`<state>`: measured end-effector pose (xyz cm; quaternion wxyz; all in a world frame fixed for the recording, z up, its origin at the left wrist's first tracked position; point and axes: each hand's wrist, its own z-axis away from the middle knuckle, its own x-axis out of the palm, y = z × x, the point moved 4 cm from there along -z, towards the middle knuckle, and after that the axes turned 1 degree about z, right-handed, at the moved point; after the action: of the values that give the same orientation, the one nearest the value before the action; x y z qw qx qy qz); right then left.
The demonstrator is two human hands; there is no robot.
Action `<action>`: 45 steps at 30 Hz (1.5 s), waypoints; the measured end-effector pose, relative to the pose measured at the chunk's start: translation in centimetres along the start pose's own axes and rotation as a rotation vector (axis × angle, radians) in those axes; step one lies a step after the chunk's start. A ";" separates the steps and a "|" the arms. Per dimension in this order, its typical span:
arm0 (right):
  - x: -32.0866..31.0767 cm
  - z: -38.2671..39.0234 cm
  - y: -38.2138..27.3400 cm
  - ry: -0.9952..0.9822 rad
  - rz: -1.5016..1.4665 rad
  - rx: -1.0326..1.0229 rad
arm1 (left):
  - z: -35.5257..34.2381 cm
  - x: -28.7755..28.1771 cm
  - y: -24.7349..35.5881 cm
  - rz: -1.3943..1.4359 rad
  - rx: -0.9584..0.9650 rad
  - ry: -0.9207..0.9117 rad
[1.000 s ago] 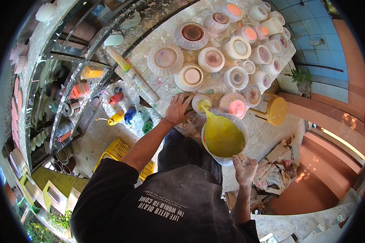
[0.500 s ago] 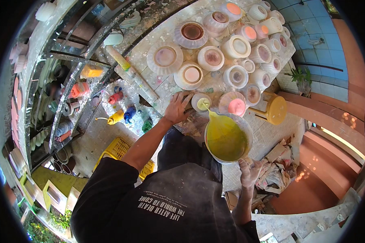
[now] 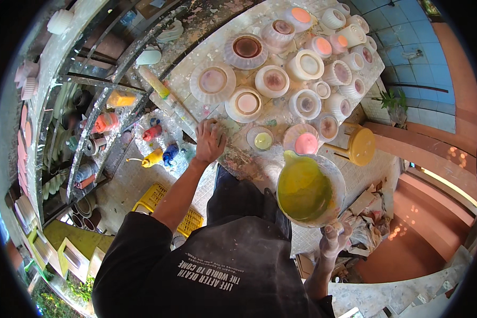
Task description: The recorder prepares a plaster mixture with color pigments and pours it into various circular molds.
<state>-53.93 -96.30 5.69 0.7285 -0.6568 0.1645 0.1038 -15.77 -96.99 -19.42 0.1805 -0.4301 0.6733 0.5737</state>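
Observation:
My right hand (image 3: pixel 335 237) grips the near end of a white pouring jug (image 3: pixel 338 183), which is partly filled with yellow-green liquid (image 3: pixel 305 191). The jug's spout points toward the table, and no stream runs from it. Just left of the spout, a small white mould (image 3: pixel 258 132) holds some pale green liquid. A ribbed mould with pink liquid (image 3: pixel 305 142) stands right beside the spout. My left hand (image 3: pixel 210 141) rests open, fingers down, on the near edge of the paint-spattered table (image 3: pixel 196 69), left of the small mould and holding nothing.
Several round white moulds (image 3: pixel 272 81) crowd the table. A yellow stool (image 3: pixel 361 143) stands at its right. Squeeze bottles, one yellow (image 3: pixel 152 157), lie to the left, above a yellow crate (image 3: pixel 152 197). Metal shelving (image 3: pixel 82 135) runs along the left; crumpled bags (image 3: pixel 363 225) lie right.
The green stream into the small mould has stopped. The jug has moved right and toward me, less tipped. My left hand has shifted left along the table edge, away from that mould.

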 end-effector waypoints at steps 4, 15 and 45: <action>-1.4 0.6 0.1 0.027 0.211 -0.168 | -0.2 0.7 -0.6 -0.146 -0.107 0.062; 2.0 -2.2 -2.8 -0.266 0.448 -0.003 | -0.9 0.5 -1.0 -0.132 -0.203 0.069; 13.4 -6.8 -10.5 -0.394 0.454 0.145 | -1.2 -0.4 -1.3 -0.032 -0.231 0.132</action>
<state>-38.41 -105.11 9.76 0.7497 -0.5167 0.1695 0.3772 -14.23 -97.94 -19.54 0.0941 -0.4955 0.6063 0.6149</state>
